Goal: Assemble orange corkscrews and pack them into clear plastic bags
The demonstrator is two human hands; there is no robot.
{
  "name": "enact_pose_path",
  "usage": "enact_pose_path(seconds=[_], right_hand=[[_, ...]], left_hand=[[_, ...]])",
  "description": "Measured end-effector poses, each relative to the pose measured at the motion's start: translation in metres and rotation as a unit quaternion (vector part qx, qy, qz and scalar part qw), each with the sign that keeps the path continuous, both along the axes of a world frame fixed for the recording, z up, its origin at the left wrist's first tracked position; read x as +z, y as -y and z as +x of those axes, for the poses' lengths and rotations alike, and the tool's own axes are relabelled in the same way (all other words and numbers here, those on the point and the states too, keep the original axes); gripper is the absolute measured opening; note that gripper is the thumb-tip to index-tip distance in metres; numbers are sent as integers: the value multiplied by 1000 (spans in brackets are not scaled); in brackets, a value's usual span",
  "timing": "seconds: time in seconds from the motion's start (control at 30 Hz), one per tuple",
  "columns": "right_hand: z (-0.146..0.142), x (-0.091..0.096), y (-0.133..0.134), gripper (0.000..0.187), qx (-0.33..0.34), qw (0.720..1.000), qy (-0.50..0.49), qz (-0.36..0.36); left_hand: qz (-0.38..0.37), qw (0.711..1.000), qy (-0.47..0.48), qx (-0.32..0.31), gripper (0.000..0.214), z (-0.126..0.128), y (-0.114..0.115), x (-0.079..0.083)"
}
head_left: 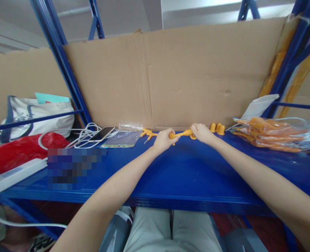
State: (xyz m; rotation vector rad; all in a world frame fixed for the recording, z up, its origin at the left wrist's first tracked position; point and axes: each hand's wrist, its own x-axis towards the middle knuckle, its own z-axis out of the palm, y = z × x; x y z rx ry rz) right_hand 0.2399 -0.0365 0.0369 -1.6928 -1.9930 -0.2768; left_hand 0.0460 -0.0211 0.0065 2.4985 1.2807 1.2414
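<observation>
My left hand [164,140] is closed around one end of an orange plastic piece [182,134] with a ribbed, screw-like middle. My right hand [201,133] grips its other end, so the piece lies level between both hands, just above the blue shelf. A small orange ring-shaped part [193,137] shows below the right fingers. Left of my left hand lie more orange plastic parts [147,132], with thin metal spirals [146,141] beside them. Several short orange caps [220,129] stand to the right of my right hand. The fingers hide both ends of the held piece.
The blue metal shelf [186,175] has a cardboard sheet [209,77] behind it. At right lie plastic bags of orange parts [270,134]. A clear bag [122,139], a phone [102,134], white cables [84,134] and a red bag [26,147] lie at left.
</observation>
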Motion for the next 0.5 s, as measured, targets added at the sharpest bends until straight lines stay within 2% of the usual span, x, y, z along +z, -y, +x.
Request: enact_pose_path(seconds=[0.1,0.17,0.27,0.37,0.5], right_hand=[[2,-3,-3,37,11,999,-33,-29],[2,-7,-5,40,24,994,-93,-60],[0,-16,-6,46,55,977,-183,-90],[-1,-23,-5,44,96,976,-192,-40],[0,-28,-3,39,110,984,-126,67]], left_hand=[[52,998,-27,9,16,0,-1,-1],[74,996,-47,6,15,-2,-3,-1],[71,996,-58,-4,16,-5,-7,1],[18,999,-39,-10,19,-9,-10,4],[-66,997,-13,-37,23,-12,-9,7]])
